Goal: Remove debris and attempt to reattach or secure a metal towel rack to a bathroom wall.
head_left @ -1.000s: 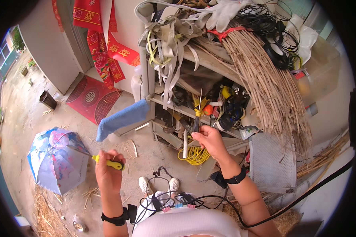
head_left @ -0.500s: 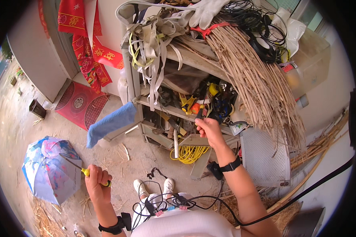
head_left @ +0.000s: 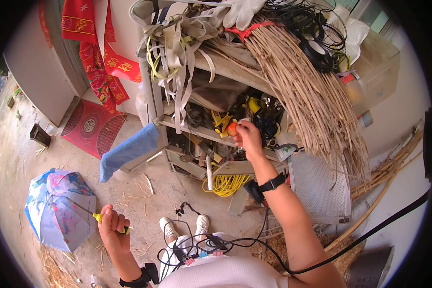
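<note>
My left hand [head_left: 114, 231] is wrapped round the yellow-and-black handle of a screwdriver [head_left: 98, 217], whose thin metal shaft points up and left over the umbrella. Reaching into the cabinet's open shelf [head_left: 207, 135], my right hand [head_left: 249, 139] has its fingers pinched together beside an orange round thing [head_left: 232, 129]. A small pale piece shows at the fingertips; what they hold is not clear. Close by on the shelf are a yellow-and-black tool [head_left: 221, 123], a yellow rounded thing [head_left: 255, 104] and dark tangled items.
A stick broom [head_left: 302, 91] hangs over the cabinet's right side, with black cable coils [head_left: 321, 53] behind. A blue towel [head_left: 129, 149] drapes at the left. Yellow rope [head_left: 225, 186] lies low. An open umbrella [head_left: 60, 209] stands on the floor. Black cables [head_left: 254, 242] cross my front.
My right hand has moved up and slightly left, deeper toward the shelf. The dark-handled tool it held no longer shows in it. My left hand keeps the screwdriver, shifted slightly left.
</note>
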A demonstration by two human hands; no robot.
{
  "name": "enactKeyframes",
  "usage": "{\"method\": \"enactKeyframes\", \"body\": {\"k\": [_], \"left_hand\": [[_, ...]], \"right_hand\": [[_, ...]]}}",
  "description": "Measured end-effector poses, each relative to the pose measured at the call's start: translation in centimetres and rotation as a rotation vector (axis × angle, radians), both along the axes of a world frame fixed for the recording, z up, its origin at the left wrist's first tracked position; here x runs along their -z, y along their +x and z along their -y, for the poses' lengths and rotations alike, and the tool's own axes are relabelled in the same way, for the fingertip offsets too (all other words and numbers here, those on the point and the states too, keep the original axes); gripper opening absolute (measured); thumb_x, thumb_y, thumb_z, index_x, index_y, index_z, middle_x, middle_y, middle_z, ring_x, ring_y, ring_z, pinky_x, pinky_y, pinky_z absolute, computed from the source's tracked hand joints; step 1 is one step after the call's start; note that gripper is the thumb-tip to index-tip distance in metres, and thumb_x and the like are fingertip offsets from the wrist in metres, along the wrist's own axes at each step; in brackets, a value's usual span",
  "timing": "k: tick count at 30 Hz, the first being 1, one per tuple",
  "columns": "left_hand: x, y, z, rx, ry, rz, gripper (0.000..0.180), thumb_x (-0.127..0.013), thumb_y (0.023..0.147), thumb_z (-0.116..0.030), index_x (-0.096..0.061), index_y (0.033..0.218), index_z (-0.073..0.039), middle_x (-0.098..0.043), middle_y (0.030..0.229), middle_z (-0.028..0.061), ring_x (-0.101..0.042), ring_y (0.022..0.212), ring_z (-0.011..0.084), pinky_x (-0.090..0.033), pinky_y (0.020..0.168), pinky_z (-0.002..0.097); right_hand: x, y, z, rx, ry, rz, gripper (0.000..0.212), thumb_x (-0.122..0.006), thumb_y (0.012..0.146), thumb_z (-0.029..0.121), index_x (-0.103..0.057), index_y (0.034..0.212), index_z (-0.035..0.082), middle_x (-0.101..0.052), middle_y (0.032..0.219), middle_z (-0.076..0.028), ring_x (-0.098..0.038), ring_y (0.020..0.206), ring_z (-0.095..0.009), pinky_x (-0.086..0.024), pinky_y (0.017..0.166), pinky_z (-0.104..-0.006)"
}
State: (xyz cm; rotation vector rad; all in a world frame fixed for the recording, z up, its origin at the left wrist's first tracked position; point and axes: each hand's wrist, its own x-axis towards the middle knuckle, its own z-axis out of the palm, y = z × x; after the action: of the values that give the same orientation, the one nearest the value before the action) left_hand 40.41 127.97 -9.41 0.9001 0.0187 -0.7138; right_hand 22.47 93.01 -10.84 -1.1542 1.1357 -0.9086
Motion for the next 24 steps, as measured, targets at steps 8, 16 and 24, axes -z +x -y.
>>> {"method": "enactKeyframes", "body": {"k": [8, 16, 24], "left_hand": [[0.0, 0.3, 0.2, 0.028, -0.076, -0.054, 0.008, -0.045, 0.084, -0.018, -0.047, 0.081, -0.01, -0.022, 0.048, -0.0057, -0.024, 0.041, 0.0058, -0.029, 0.045, 0.0228], [0.7, 0.1, 0.7, 0.09, -0.082, -0.028, 0.01, -0.046, 0.086, -0.021, -0.048, 0.08, -0.013, -0.024, 0.049, -0.0056, -0.026, 0.042, 0.0055, -0.03, 0.047, 0.0225], [0.4, 0.1, 0.5, 0.045, -0.072, -0.027, 0.014, -0.045, 0.088, -0.024, -0.047, 0.079, -0.013, -0.025, 0.051, -0.0054, -0.027, 0.043, 0.0054, -0.031, 0.047, 0.0225]], "right_hand": [[1.9, -2.2, -3.7, -0.221, -0.096, -0.191, 0.014, -0.053, 0.08, 0.014, -0.057, 0.079, 0.001, -0.049, 0.056, 0.001, -0.042, 0.047, -0.004, -0.034, 0.043, -0.0181], [2.9, -1.1, -4.6, -0.205, -0.321, -0.319, 0.033, -0.057, 0.073, 0.01, -0.051, 0.104, 0.003, -0.053, 0.082, -0.007, -0.053, 0.066, -0.012, -0.043, 0.06, -0.0242], [4.6, 1.7, -1.8, -0.327, -0.367, -0.39, 0.065, -0.055, 0.08, 0.019, -0.017, 0.133, 0.016, -0.051, 0.099, -0.009, -0.055, 0.068, -0.012, -0.044, 0.053, -0.0232]]}}
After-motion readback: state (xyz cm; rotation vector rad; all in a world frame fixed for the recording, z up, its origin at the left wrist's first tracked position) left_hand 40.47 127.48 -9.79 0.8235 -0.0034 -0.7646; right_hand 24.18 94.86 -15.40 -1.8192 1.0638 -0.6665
